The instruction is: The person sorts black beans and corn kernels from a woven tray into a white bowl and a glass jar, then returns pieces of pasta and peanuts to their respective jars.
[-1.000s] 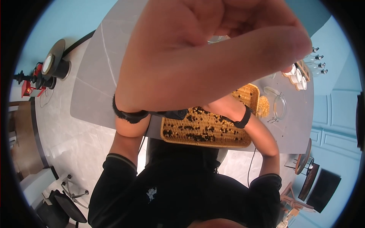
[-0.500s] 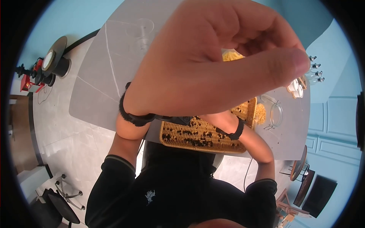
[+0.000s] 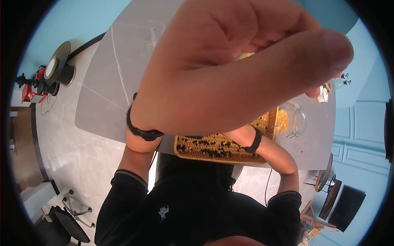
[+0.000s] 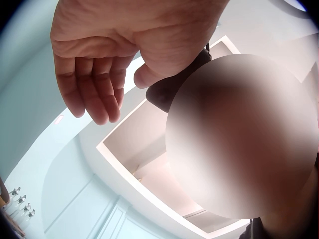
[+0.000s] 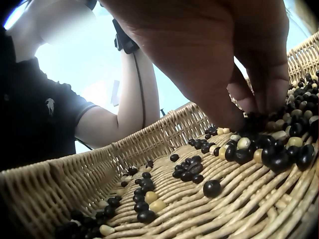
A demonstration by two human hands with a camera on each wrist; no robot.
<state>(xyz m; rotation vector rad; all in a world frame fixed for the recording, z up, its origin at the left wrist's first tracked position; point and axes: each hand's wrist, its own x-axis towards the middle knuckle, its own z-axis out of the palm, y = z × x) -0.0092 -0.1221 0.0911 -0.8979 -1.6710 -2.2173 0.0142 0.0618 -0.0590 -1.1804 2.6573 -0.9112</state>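
My left hand [image 3: 238,78] is raised close in front of the head camera, fingers bent loosely and holding nothing. In the left wrist view this hand [image 4: 129,40] hangs with relaxed fingers beside a blurred head. My right hand [image 5: 204,55] reaches down into a wicker basket [image 5: 75,172], thumb and fingertips among black beans [image 5: 212,188] and pale yellow kernels [image 5: 157,205]. Its fingertips are partly hidden by the beans, and I cannot tell whether they pinch any. From the head, the left hand covers much of the basket [image 3: 225,159] and part of the right hand [image 3: 240,134].
Right of the basket, a pile of yellow kernels [image 3: 282,121] and an open glass jar [image 3: 299,121] with a clasp rest on the grey table [image 3: 106,94]. White cups [image 3: 324,94] and glass bottles [image 3: 344,80] stand farther back. A clear glass vessel [image 3: 152,35] is at the far left.
My left hand dropped slightly, then rose closer to the head camera, staying raised throughout. The view shifted a little. My right hand stays at the basket.
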